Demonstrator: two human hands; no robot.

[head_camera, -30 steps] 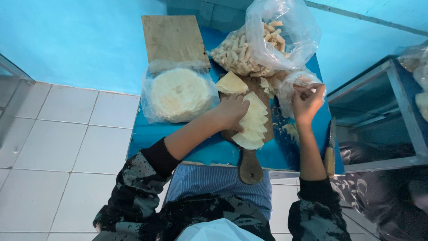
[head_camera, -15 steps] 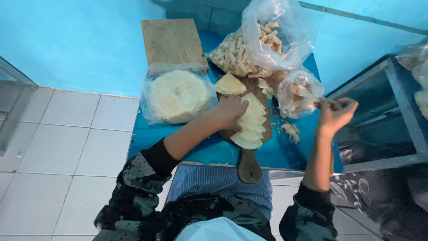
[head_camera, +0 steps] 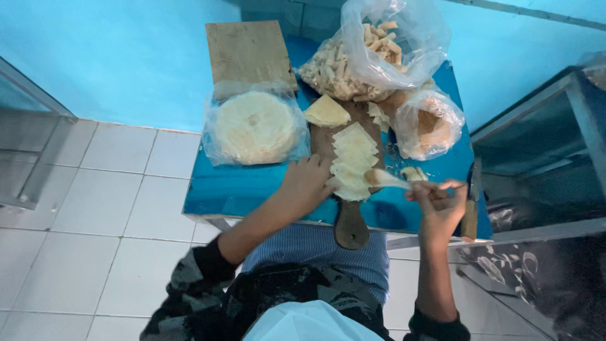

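While the person leans over the blue surface [head_camera: 252, 189], the scene reads as follows.

Left hand: the left hand [head_camera: 307, 183] lies palm down with fingers spread loosely, pressing on the lower left edge of the row of dough sheets [head_camera: 351, 161]; it grips nothing.

Right hand: the right hand [head_camera: 440, 201] is closed, pinching one thin pale dough piece [head_camera: 386, 179] that sticks out leftward toward the row; the hand hangs over the right front edge of the surface.

Dough sheets: pale squares overlapping in a line along the wooden paddle board [head_camera: 348, 221], whose handle points toward the person.

Wedge stack: a yellowish triangular stack of sheets [head_camera: 326, 112] rests at the far end of the board.

Round wrappers: a clear bag with a round pile of wrappers [head_camera: 255, 126] lies left of the board, just beside it.

Rolled pieces: a large clear bag of rolled pieces [head_camera: 372, 57] stands at the far right of the surface.

Small bag: a smaller clear bag [head_camera: 428, 124] sits right of the board, contents unclear.

Cutting board: a bare wooden board [head_camera: 249, 52] lies at the far left corner.

Floor: white tiles [head_camera: 95, 208] to the left.
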